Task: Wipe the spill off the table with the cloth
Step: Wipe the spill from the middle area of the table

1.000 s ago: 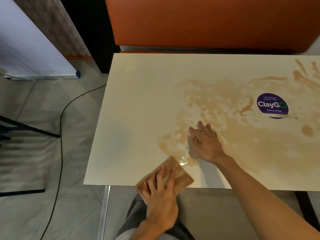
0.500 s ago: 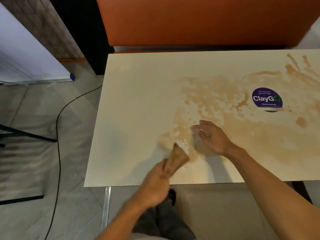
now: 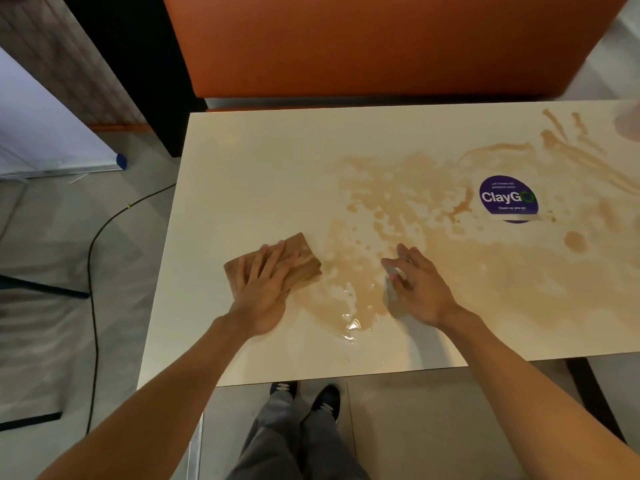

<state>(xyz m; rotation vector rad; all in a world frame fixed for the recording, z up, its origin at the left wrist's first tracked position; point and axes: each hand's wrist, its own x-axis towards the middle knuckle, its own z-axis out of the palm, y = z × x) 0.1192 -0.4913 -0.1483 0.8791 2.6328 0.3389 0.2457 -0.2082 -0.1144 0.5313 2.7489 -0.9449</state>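
A folded brown cloth [image 3: 302, 255] lies flat on the cream table [image 3: 242, 174], at the left edge of the spill. My left hand [image 3: 264, 289] presses down on it with fingers spread over its near half. The light brown spill [image 3: 408, 216] spreads from the table's middle to the right edge, with a shiny wet pool [image 3: 351, 323] near the front. My right hand [image 3: 417, 285] rests on the wet table to the right of the pool, fingers loosely apart, holding nothing.
A round purple "ClayGo" sticker [image 3: 507, 199] sits on the table at right. An orange bench back [image 3: 381, 43] stands behind the table. A black cable [image 3: 93, 271] runs over the floor at left. My shoes [image 3: 304, 396] show below the table's front edge.
My left hand carried the cloth from the table's front edge up onto the surface and laid it flat, left of the spill. My right hand stayed roughly in place.
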